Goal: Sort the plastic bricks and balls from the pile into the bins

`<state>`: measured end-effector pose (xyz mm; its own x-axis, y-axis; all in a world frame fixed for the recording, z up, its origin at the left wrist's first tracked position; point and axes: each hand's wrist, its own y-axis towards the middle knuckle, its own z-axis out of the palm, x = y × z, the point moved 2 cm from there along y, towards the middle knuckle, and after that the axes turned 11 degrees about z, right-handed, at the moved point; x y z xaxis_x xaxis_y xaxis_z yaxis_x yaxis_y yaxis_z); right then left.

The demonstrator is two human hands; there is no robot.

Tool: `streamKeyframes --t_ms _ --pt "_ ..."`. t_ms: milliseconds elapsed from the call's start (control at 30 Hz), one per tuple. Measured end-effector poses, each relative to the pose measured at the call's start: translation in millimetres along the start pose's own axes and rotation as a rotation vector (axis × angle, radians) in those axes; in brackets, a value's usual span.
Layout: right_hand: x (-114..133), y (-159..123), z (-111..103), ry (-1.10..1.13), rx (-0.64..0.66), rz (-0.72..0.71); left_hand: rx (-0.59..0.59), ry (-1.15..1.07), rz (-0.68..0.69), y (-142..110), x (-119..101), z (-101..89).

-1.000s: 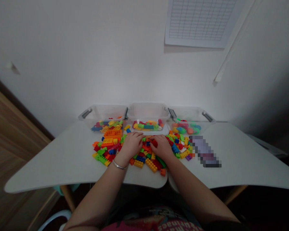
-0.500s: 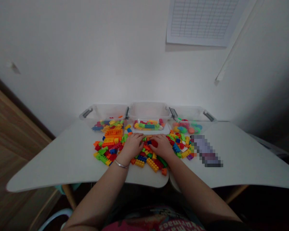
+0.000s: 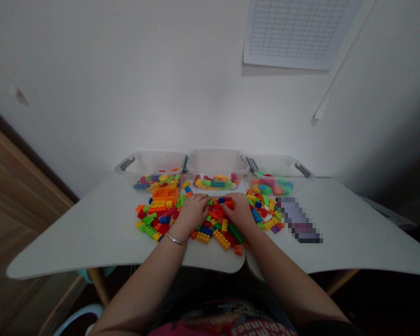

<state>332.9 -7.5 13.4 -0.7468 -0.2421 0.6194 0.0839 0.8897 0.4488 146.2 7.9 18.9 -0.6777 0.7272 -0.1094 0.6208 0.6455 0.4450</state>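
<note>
Shirt point(image 3: 252, 326) with pale printed lettering along the bottom edge, bare forearms point(image 3: 149, 280) angled inward from both sides, silver bangle point(image 3: 177, 239) around the left wrist. Past the lap, white tabletop point(image 3: 73, 233) with two rounded front corners side by side, wooden leg point(image 3: 99, 285) below at left. Nearest the front edge, small orange brick point(image 3: 238, 250); just behind, long yellow brick point(image 3: 221, 240) and green brick point(image 3: 235, 232), both beside the right forearm.

Then the wide pile of loose bricks point(image 3: 210, 224), many-coloured, spread across the middle of the table and out past both hands. Left hand point(image 3: 193, 212) palm down over the pile, fingers close together and bent; underside hidden, any hold on a brick impossible to tell. Right hand point(image 3: 238, 210) opposite, thumb parted from the fingers, red bricks point(image 3: 215, 213) and blue brick point(image 3: 221, 200) at the gap; grip likewise impossible to tell.

Just beyond the pile's right edge, slanted phone-shaped slab point(image 3: 298, 221), blurred into coarse squares. At the pile's far left, long orange piece point(image 3: 165, 194).

Farther back, clear bins in a row: left bin point(image 3: 157, 161), middle bin point(image 3: 217, 158) and right bin point(image 3: 276, 164), coloured pieces low inside each. Behind, pale wall point(image 3: 126, 84) with gridded paper point(image 3: 294, 42) at upper right.
</note>
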Motion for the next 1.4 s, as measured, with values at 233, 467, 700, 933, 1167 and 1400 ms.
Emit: streamKeyframes --t_ms 233,467,700,933,1167,1400 --pt "12 28 -39 0.123 -0.268 -0.003 0.003 0.011 -0.004 -2 1 2.7" --pt "16 80 -54 0.103 -0.312 0.091 0.007 0.003 -0.013 -1 2 3.4" --pt "16 99 -45 -0.134 -0.218 0.151 0.013 0.007 -0.012 -2 4 5.5" --pt "23 102 -45 -0.306 -0.184 0.187 -0.015 -0.004 -0.010 -2 6 7.2" --pt "22 98 -46 -0.335 -0.171 0.170 -0.019 0.001 -0.003 -1 5 6.0" --pt "20 80 -48 -0.130 -0.259 0.044 -0.019 -0.004 0.002 -1 5 6.6"
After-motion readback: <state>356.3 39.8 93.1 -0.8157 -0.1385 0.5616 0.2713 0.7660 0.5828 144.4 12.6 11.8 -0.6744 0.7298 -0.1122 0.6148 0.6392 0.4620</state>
